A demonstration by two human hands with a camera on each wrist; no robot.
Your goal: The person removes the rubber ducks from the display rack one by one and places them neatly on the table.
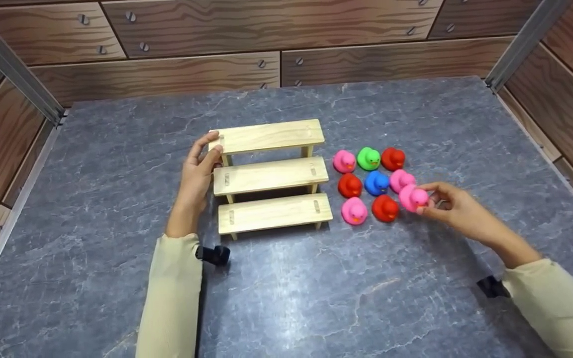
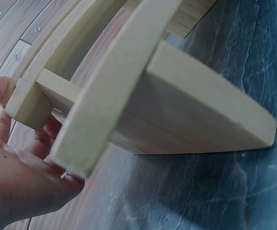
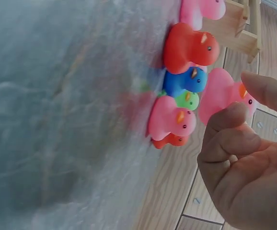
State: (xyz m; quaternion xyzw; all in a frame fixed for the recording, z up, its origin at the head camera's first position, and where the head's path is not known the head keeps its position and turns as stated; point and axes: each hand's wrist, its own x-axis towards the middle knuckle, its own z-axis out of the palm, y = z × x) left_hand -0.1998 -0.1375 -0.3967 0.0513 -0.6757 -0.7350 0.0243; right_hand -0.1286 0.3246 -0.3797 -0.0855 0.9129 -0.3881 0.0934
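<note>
A small wooden stand with three steps (image 1: 271, 179) stands on the table. My left hand (image 1: 198, 174) grips the left end of its top step; in the left wrist view the fingers (image 2: 45, 139) curl round that board's end. Between thumb and fingers, my right hand (image 1: 448, 206) pinches a pink rubber duck (image 1: 412, 198). The right wrist view shows this duck (image 3: 217, 96) raised off the table. Just behind it sits another pink duck (image 1: 401, 180). Alongside are a blue duck (image 1: 377, 183), a green duck (image 1: 368, 158) and red ducks, one of them (image 1: 385, 208) nearest the front.
Right of the stand the ducks sit in rough rows, with a pink duck (image 1: 344, 161) and a red duck (image 1: 349, 185) close to the steps. Grey marbled table surface (image 1: 286, 298) lies in front. Wood-patterned walls (image 1: 266, 30) enclose the back and sides.
</note>
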